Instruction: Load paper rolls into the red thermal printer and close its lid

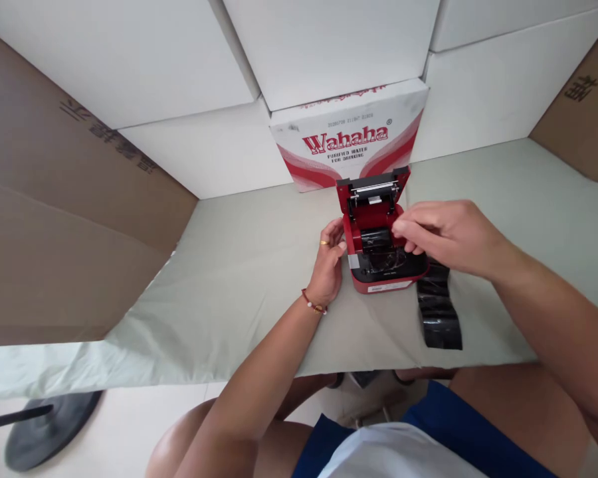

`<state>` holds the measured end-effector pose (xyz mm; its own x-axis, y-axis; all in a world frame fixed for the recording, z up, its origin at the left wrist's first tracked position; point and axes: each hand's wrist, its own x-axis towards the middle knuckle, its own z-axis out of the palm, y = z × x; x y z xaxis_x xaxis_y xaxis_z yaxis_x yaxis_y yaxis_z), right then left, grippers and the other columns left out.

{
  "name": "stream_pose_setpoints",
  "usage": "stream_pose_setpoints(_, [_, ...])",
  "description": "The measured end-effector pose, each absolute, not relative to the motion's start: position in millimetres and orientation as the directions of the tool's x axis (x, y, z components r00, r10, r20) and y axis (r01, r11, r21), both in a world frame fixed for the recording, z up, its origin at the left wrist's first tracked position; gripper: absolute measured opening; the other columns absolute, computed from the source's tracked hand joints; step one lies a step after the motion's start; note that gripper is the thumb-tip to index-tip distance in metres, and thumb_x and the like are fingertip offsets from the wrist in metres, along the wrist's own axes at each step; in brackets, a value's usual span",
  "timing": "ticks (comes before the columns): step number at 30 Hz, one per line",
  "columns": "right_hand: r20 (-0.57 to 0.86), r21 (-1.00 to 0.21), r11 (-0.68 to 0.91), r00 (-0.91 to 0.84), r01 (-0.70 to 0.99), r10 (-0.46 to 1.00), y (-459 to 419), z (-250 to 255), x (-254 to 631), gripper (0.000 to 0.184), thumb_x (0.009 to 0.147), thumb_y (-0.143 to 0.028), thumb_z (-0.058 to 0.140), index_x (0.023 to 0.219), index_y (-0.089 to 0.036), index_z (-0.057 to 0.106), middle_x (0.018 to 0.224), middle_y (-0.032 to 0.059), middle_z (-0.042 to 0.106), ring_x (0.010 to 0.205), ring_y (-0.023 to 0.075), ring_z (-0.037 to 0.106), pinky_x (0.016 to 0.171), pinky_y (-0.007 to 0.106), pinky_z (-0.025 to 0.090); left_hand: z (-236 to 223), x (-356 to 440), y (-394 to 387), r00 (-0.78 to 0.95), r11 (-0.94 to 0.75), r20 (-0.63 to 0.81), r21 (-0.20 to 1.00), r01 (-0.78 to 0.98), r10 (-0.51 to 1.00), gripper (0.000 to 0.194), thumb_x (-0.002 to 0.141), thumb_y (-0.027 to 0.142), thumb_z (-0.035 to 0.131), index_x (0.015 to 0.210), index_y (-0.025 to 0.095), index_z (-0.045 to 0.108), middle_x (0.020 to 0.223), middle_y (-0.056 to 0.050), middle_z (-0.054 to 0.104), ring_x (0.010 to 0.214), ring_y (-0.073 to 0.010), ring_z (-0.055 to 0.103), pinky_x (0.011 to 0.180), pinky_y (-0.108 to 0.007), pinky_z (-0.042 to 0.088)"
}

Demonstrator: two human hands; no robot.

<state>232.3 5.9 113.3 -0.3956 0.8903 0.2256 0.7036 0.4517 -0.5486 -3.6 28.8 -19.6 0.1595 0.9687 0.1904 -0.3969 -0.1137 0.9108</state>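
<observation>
A red and black label printer (389,269) sits on the cloth-covered table with its lid (373,189) raised. Inside its bay lies a shiny black roll (375,238), with black film spread in front of it. My left hand (329,262), fingers curled, holds the printer's left side. Over the right side of the open bay, my right hand (438,236) is closed in a pinch. What its fingertips hold, if anything, is too small to make out. A wavy strip of black film (439,312) lies on the cloth beside the printer's right front corner.
Behind the printer stands a white and red Wahaha water carton (349,143), backed by stacked white boxes (329,46). Brown cardboard (54,219) rises at the left, and another brown box (583,113) at the right. The pale green cloth (229,285) hangs over the table's front edge.
</observation>
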Motion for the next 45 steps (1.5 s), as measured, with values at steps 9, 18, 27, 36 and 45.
stream_pose_setpoints(9, [-0.301,0.073,0.326,-0.291,0.942,0.908,58,130,165,0.029,0.089,-0.014,0.066,0.112,-0.018,0.083,0.111,0.0186,0.084,0.102,0.0361,0.078,0.074,0.039,0.054,-26,-5,33,0.15,-0.091,0.15,0.936,-0.34,0.977,0.052,0.092,0.053,0.081,0.133,0.029,0.063,0.154,-0.009,0.065,0.152,-0.0286,0.056,0.131,-0.051,0.041])
stream_pose_setpoints(18, [-0.028,-0.066,0.267,-0.269,0.962,0.963,14,166,216,0.029,0.1,-0.036,0.063,0.124,-0.022,0.071,0.094,0.0102,0.08,0.078,0.0286,0.073,0.066,0.039,0.047,-28,-5,38,0.144,-0.07,0.13,0.929,-0.362,0.981,0.053,0.086,0.054,0.085,0.128,0.027,0.064,0.149,-0.01,0.067,0.15,-0.0299,0.057,0.129,-0.052,0.042])
stream_pose_setpoints(27, [-0.187,-0.264,0.15,-0.203,0.953,0.961,7,91,394,0.028,0.092,-0.054,0.076,0.092,-0.026,0.077,0.066,0.0112,0.072,0.055,0.0248,0.061,0.056,0.045,0.044,-25,-5,38,0.123,-0.07,0.119,0.936,-0.344,0.985,0.05,0.087,0.052,0.083,0.126,0.027,0.065,0.145,-0.009,0.069,0.147,-0.0296,0.059,0.129,-0.052,0.043])
stream_pose_setpoints(36, [-0.14,-0.281,0.221,-0.268,0.934,0.953,-9,62,311,0.037,0.095,-0.038,0.062,0.124,-0.023,0.08,0.126,0.0117,0.08,0.1,0.0282,0.078,0.088,0.04,0.059,-22,-9,38,0.136,-0.066,0.115,0.945,-0.319,0.984,0.045,0.087,0.049,0.083,0.124,0.029,0.067,0.144,-0.007,0.069,0.145,-0.0278,0.06,0.127,-0.049,0.044])
stream_pose_setpoints(45, [-0.034,-0.461,0.366,-0.428,0.808,0.903,-14,99,350,0.049,0.091,-0.072,0.072,0.115,-0.031,0.085,0.104,0.0099,0.076,0.069,0.0219,0.068,0.06,0.039,0.057,-23,-9,37,0.132,-0.066,0.111,0.949,-0.308,0.985,0.046,0.088,0.051,0.083,0.125,0.029,0.068,0.144,-0.007,0.069,0.144,-0.0281,0.06,0.126,-0.049,0.044])
